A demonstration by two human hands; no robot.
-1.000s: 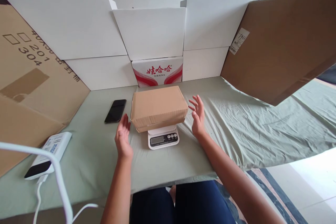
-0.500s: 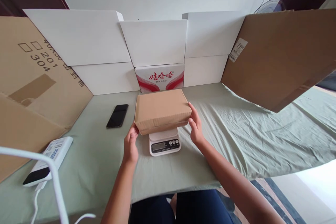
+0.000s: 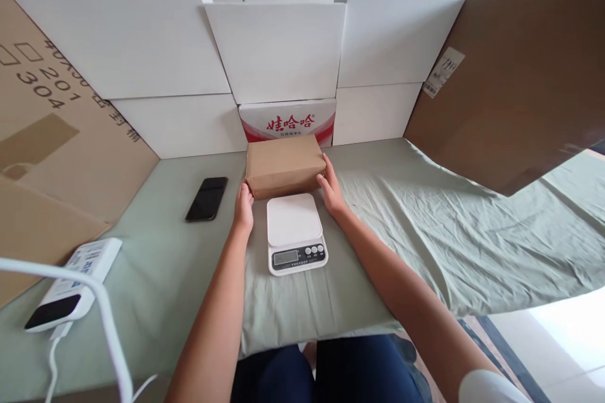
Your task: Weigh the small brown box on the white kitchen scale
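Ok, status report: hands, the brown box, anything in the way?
Left hand and right hand grip the brown box by its ends. Box behind the scale, platform bare. Phone lies left, apart.

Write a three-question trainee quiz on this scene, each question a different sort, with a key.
1. True or false: the brown box rests on the scale.
2. Which lies left of the left hand? A) black phone B) a mug C) scissors
3. Fill in: both hands, the right hand too, touch the ends of the ____.

Key: 1. False: it sits behind the scale on the green cloth. 2. A. 3. brown box.
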